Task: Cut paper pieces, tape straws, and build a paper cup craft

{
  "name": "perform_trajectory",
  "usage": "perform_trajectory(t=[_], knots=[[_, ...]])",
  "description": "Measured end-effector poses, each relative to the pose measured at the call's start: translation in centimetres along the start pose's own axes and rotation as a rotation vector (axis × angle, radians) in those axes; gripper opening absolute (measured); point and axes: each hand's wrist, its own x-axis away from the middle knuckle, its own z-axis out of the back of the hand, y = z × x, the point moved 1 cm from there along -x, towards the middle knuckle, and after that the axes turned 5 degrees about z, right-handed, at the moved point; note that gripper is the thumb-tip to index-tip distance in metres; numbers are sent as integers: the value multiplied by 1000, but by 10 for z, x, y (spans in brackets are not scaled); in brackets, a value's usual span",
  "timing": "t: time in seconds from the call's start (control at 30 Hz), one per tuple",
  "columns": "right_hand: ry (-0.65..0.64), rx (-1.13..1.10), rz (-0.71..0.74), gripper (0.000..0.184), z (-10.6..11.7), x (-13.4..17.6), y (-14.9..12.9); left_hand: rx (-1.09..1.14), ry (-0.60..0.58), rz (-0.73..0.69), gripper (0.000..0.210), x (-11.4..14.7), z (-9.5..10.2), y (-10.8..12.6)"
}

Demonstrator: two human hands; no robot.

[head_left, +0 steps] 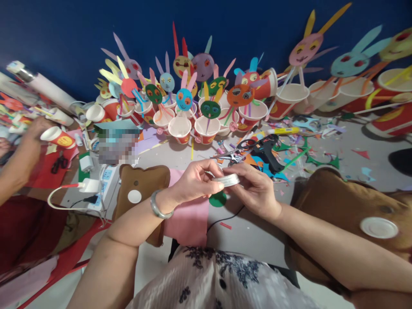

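dark blue wall (pixel 231 21) backs a grey counter (pixel 254 234), paper cups (pixel 180 129) lining its far edge; toward the near edge, left hand (pixel 199 183) and right hand (pixel 259 189) pinch a white roll (pixel 230 180) above it.

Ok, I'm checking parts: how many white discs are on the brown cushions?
2: one white disc on the left brown cushion, another on the right brown cushion. The arms may hide more.
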Motion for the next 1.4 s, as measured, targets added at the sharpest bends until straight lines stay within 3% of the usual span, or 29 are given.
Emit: perform_trajectory(t=[0.17,0.4,1.03,1.4], knots=[[-15,13,-35,21,1,0,-2,-30,1,46,31,1,0,4],[-9,-9,23,22,2,-2,-4,-25,0,30,27,1,0,2],[-10,-54,-134,26,2,0,-5,-1,-25,38,26,1,3,-4],[-13,-54,-119,24,2,0,-4,-6,-2,35,29,1,3,-2]])
